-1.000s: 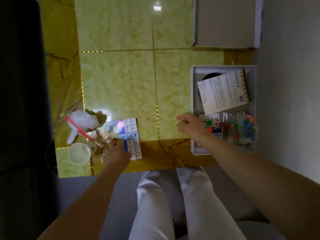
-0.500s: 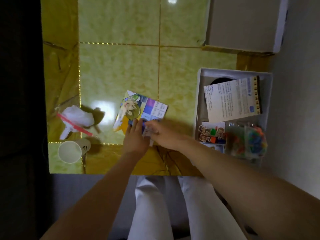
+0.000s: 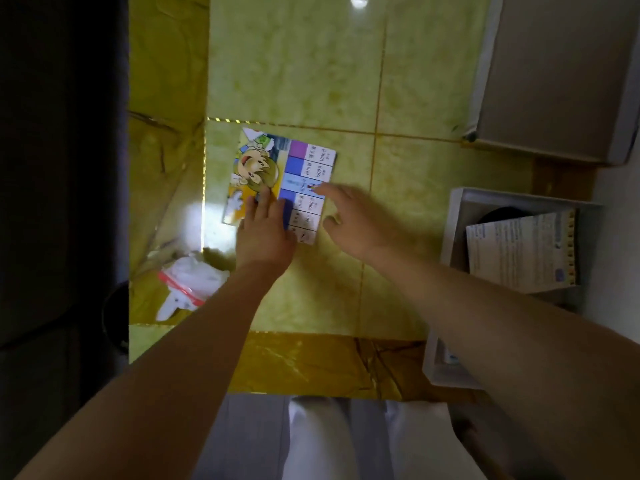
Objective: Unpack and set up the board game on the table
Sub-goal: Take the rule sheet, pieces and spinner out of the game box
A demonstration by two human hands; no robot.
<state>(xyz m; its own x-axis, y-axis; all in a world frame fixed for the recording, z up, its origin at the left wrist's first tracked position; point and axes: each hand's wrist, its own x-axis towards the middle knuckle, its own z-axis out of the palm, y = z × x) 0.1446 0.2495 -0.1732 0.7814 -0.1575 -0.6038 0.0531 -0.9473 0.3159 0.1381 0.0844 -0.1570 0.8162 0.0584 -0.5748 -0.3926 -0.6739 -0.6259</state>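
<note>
The folded game board (image 3: 298,164), printed with a cartoon figure and coloured squares, lies flat on the green tiled table (image 3: 298,64). My left hand (image 3: 265,228) lies on its near part with straight fingers pressing down. My right hand (image 3: 353,218) is at the board's right edge, fingers spread and touching that edge. The open white game box (image 3: 457,202) stands at the right with a printed rule sheet (image 3: 519,251) inside; my right forearm hides the box's near half.
The grey box lid (image 3: 561,74) lies upside down at the far right. A crumpled white plastic bag with a red strip (image 3: 187,285) sits near the left table edge. A dark wall or cabinet runs along the left. My white-trousered legs show below the table's front edge.
The folded board has been slid away from the front edge toward the table's middle. My right hand came from the box to the board's right edge. The view has shifted forward.
</note>
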